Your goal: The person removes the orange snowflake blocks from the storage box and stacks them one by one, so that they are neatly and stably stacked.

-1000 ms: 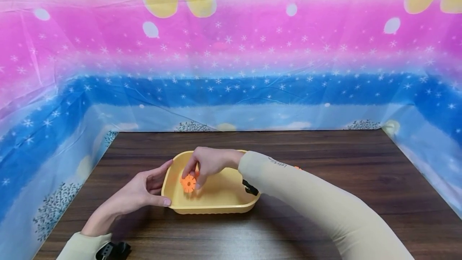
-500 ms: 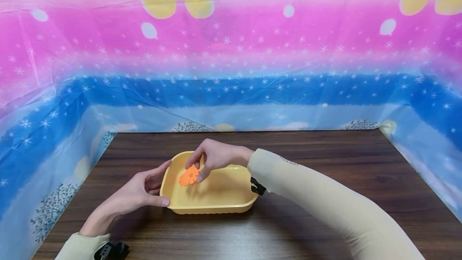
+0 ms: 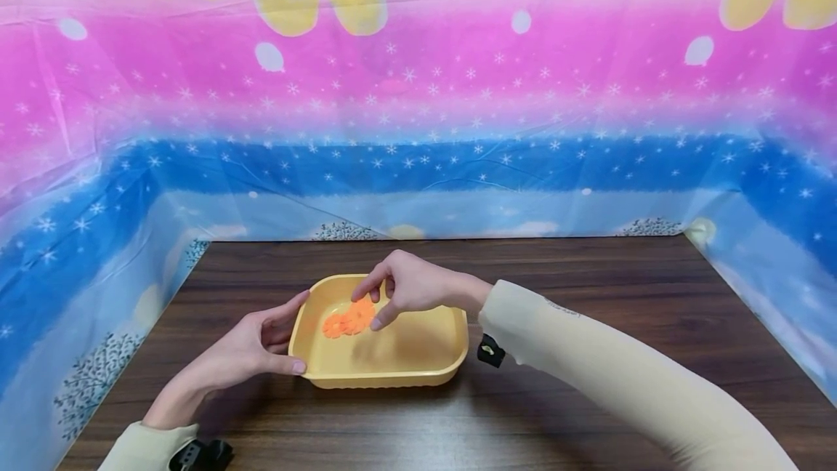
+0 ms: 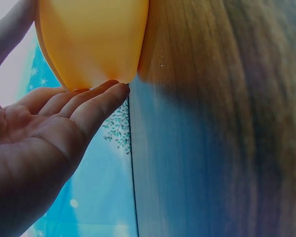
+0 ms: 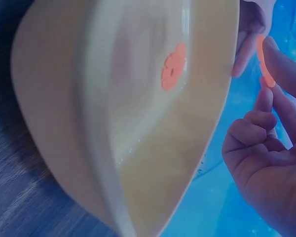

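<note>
A yellow plastic tray [image 3: 386, 378] with rounded corners stands on the table. Inside, toward its left end, lies a flat orange flower-shaped piece [image 3: 333, 325], also plain in the right wrist view [image 5: 173, 67]. Above the tray, my right hand [image 3: 412, 282] pinches a second orange flower piece [image 3: 361, 312] between thumb and fingers; it appears nearly edge-on in the right wrist view [image 5: 264, 61]. My left hand [image 3: 251, 344] braces the tray's left end, thumb at the front corner and fingers at the back. Those fingers [image 4: 96, 106] look fairly straight against the outer wall.
The dark wood-grain table [image 3: 556, 260] extends on both sides of the tray. A printed pink and blue cloth [image 3: 418, 115] hangs behind it and along the sides. The right sleeve [image 3: 588, 340] covers part of the table at right.
My right hand has moved right and slightly up with its flower piece, uncovering the piece in the tray. An orange bit behind the right sleeve has gone out of sight. The left hand stays put.
</note>
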The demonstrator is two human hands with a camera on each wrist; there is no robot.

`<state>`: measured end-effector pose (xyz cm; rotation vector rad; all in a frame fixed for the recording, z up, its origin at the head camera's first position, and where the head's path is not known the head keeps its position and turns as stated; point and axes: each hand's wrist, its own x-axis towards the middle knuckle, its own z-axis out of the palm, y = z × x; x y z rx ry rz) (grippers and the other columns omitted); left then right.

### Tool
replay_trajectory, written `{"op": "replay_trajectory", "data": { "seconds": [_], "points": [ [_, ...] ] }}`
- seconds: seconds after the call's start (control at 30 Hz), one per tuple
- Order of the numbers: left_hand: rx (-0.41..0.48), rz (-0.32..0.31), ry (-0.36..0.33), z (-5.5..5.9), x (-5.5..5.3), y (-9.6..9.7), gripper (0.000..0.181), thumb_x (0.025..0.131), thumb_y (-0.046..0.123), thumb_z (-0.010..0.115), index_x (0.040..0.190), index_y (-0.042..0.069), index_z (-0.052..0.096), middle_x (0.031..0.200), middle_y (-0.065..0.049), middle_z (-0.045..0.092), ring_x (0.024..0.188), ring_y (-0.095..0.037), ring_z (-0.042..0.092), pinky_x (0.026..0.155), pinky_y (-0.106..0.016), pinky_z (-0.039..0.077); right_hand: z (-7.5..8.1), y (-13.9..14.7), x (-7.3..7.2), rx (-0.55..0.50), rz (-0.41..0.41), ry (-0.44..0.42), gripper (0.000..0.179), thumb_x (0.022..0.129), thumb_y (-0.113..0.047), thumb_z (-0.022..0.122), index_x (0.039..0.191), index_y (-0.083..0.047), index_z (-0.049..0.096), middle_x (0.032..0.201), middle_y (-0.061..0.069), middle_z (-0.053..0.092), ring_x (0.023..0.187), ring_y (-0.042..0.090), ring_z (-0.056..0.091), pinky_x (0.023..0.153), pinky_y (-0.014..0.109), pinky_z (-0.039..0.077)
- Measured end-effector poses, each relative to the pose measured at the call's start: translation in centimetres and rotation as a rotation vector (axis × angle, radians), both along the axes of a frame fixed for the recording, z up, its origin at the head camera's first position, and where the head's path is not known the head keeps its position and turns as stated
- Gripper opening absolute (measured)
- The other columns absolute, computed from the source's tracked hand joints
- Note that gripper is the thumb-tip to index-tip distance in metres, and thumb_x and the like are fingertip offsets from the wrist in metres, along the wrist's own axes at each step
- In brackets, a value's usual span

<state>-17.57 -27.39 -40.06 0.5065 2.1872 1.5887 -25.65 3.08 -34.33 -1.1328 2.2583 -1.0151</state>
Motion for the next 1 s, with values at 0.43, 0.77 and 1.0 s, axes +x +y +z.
{"op": "replay_trajectory", "data": {
  "seconds": [0.43, 0.77, 1.0],
  "points": [
    [0.005, 0.007, -0.003, 0.0, 0.0, -0.1, 0.109, 0.086, 0.006, 0.085, 0.167, 0.003, 0.012, 0.165, -0.032, 0.023, 0.144, -0.049, 0.04, 0.102, -0.031, 0.054, 0.1, 5.0, 1.9, -0.078, -0.087, 0.003, 0.042, 0.083, -0.013, 0.089, 0.124, -0.015, 0.078, 0.091, 0.005, 0.061, 0.065, 0.02, 0.04, 0.06, 0.026, 0.036],
    [0.012, 0.009, -0.019, 0.2, 0.2, 0.0, 0.11, 0.086, 0.007, 0.085, 0.167, 0.003, 0.011, 0.167, -0.031, 0.018, 0.144, -0.049, 0.038, 0.101, -0.032, 0.055, -0.4, 9.4, 3.0, -0.158, -0.182, -0.004, 0.044, 0.083, -0.015, 0.09, 0.125, -0.017, 0.077, 0.09, 0.009, 0.061, 0.061, 0.017, 0.038, 0.058, 0.025, 0.037],
    [0.013, 0.013, -0.022, 0.2, 0.3, 0.0, 0.109, 0.087, 0.006, 0.085, 0.167, 0.004, 0.011, 0.168, -0.03, 0.018, 0.144, -0.049, 0.038, 0.101, -0.033, 0.055, -1.2, 12.6, 3.0, -0.215, -0.247, 0.003, 0.045, 0.081, -0.014, 0.091, 0.124, -0.015, 0.078, 0.089, 0.01, 0.06, 0.064, 0.018, 0.044, 0.057, 0.023, 0.038]
  ]
}}
